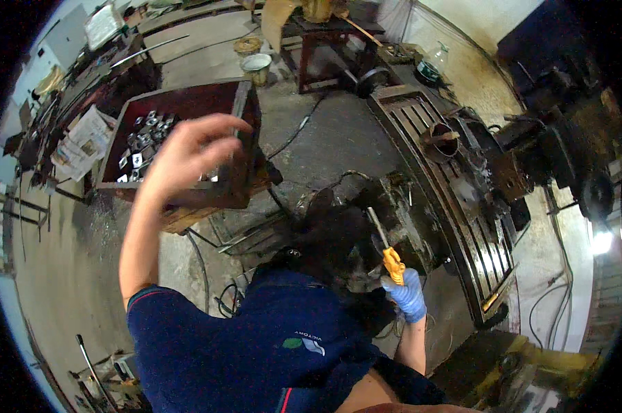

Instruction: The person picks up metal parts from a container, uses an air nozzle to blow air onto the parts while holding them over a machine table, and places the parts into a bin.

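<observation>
My bare left hand (199,148) is raised over the right part of a dark red bin (245,103), smeared a little by motion. Its fingers point right and stand apart, and I see nothing held in them. Inside the bin lie many small metal pieces (146,138), some with shiny square faces, partly hidden by my hand and forearm. On my right hand (407,296) is a blue-white glove, closed around a yellow-handled tool (392,265). The tool's straight metal shaft points up and away; its exact kind does not show.
A machine with a long slotted table (455,206) runs along the right, a round metal cup (440,141) on it. Beyond stand a pale bucket (256,65) and a dark workbench (318,48). Newspaper (84,141) hangs at the left. Cables and a stand lie under the bin.
</observation>
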Motion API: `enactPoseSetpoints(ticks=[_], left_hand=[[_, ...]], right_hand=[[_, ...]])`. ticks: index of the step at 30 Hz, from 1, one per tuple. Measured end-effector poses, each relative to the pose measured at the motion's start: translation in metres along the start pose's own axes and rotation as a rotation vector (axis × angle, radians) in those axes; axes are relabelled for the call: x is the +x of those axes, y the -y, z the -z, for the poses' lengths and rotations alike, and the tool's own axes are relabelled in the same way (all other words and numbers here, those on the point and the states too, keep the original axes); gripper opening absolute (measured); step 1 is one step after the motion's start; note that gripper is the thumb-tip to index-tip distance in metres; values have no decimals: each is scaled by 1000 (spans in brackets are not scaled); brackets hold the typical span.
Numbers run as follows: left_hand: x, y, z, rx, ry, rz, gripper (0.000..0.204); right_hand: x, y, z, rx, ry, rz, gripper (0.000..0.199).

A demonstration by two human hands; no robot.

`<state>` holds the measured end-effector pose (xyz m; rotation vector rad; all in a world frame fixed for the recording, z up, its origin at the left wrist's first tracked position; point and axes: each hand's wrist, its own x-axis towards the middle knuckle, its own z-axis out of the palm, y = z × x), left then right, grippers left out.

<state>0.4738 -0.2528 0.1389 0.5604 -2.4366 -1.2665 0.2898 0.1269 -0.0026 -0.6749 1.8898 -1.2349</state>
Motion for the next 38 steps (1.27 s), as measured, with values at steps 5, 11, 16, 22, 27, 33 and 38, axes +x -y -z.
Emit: enactPoseSetpoints(ticks=[5,11,16,22,27,33,38], left_hand=[[-10,88,112,851,-388,311,32],[-13,164,125,933,-367,544,36],[-10,175,125,989,-386,622,37],[-10,182,124,1127,-423,493,27],[-6,159,112,1257,-388,616,28],[-8,185,123,1030,-462,793,42],[-9,163,124,870,-489,789,44]], right_hand=[[-1,-11,6,33,-23,-85,31],[2,-24,6,-84,-41,40,33],[-3,-21,5,-41,-84,2,36],[-4,-43,12,-77,-103,-14,37],[-5,-40,11,-51,-118,69,37],[-6,-48,14,-70,-98,17,35],[-7,-48,14,-38,-117,12,39]])
